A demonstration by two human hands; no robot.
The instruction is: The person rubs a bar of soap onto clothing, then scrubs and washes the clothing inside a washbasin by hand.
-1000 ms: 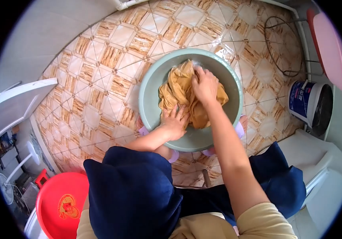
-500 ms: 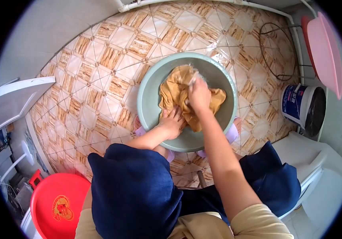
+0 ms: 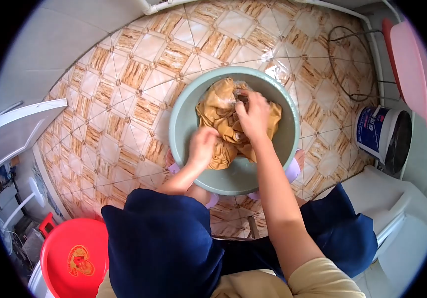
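A wet, crumpled mustard-yellow cloth [image 3: 223, 154] lies in a grey-green basin [image 3: 183, 176] on the floor. My left hand [image 3: 203, 146] is at the cloth's left side, its fingers bent together on a fold and slightly blurred. Over the upper right of the cloth, my right hand [image 3: 254, 114] has bent fingers, the thumb a little apart. Its fingertips touch a clear, shiny piece [image 3: 241, 86] whose kind I cannot make out. Part of that piece is hidden behind the fingers.
A red basin [image 3: 74, 253] stands at lower left. To the right are a labelled white bucket [image 3: 372, 129] on its side, a pink basin [image 3: 412, 74] against the wall and a hose loop [image 3: 330, 59]. Patterned tiles [image 3: 149, 79] surround the basin.
My left hand has lifted from lying flat on the cloth and drawn its fingers together. My right hand has loosened and shifted slightly right. The cloth is bunched differently, more folds toward the middle.
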